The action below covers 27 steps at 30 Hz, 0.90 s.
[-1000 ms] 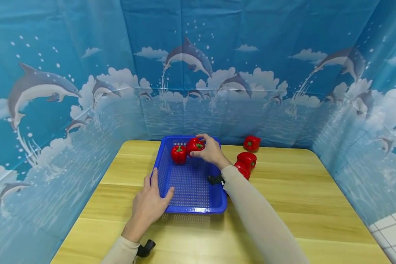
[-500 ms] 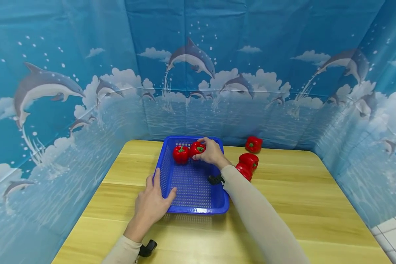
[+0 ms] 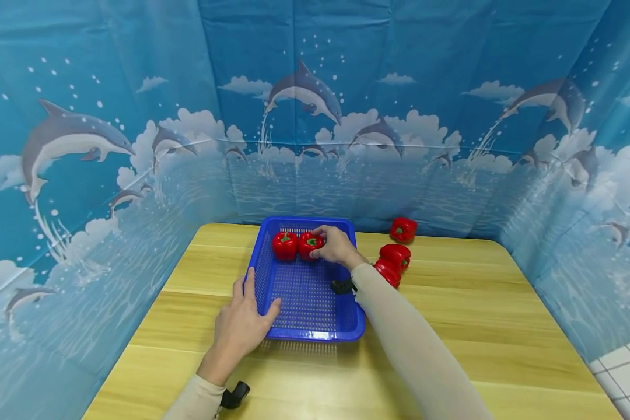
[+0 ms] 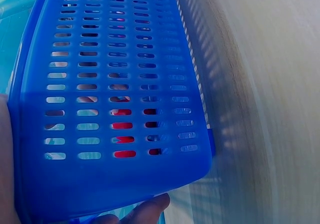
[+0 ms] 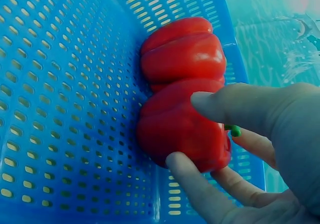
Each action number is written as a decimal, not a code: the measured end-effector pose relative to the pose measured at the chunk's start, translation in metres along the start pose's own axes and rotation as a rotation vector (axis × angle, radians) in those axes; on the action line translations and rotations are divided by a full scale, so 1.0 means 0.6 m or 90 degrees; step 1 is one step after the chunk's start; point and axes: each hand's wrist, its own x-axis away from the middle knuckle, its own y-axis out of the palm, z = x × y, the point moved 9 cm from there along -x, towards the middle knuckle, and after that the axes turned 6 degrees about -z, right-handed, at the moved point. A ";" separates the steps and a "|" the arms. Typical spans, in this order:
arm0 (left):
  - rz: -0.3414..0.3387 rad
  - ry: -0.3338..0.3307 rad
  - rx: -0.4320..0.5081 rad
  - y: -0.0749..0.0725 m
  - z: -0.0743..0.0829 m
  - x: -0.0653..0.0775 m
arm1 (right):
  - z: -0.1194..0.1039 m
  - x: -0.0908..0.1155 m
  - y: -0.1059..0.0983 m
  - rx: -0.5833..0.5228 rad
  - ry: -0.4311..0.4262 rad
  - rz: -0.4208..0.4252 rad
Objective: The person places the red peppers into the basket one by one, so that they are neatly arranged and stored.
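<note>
A blue perforated plastic basket (image 3: 304, 291) stands on the wooden table. My left hand (image 3: 238, 326) grips its near left corner, thumb over the rim and fingertips (image 4: 150, 211) along the outer wall. Inside, at the back, my right hand (image 3: 337, 245) holds a red bell pepper (image 3: 308, 246) with a green stem. In the right wrist view the thumb (image 5: 215, 104) lies on this pepper and the other fingers reach round its side. Touching it on the left sits a second red bell pepper (image 3: 284, 247), stem up.
Right of the basket, more red bell peppers lie on the table (image 3: 478, 303): one at the back (image 3: 403, 230), and others nearer the basket (image 3: 395, 256), partly hidden by the right sleeve. A blue dolphin-print curtain (image 3: 315, 175) hangs behind and at both sides.
My right hand has lowered the bell pepper into the basket and shifted it slightly left, against the other one. The left hand stays on the basket corner. The head view has shifted slightly.
</note>
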 end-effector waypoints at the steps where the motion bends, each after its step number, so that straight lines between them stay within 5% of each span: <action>1: 0.002 0.001 0.001 0.000 0.001 0.000 | 0.000 0.001 -0.001 -0.003 0.003 0.000; 9: -0.010 -0.004 -0.008 0.007 0.003 0.001 | -0.018 0.027 -0.006 0.038 -0.024 -0.008; 15: -0.009 -0.005 -0.007 0.009 0.005 0.003 | -0.074 0.083 -0.028 0.070 -0.070 0.008; 27: -0.003 -0.002 -0.004 0.008 0.005 0.002 | -0.123 0.152 -0.052 0.048 -0.144 0.003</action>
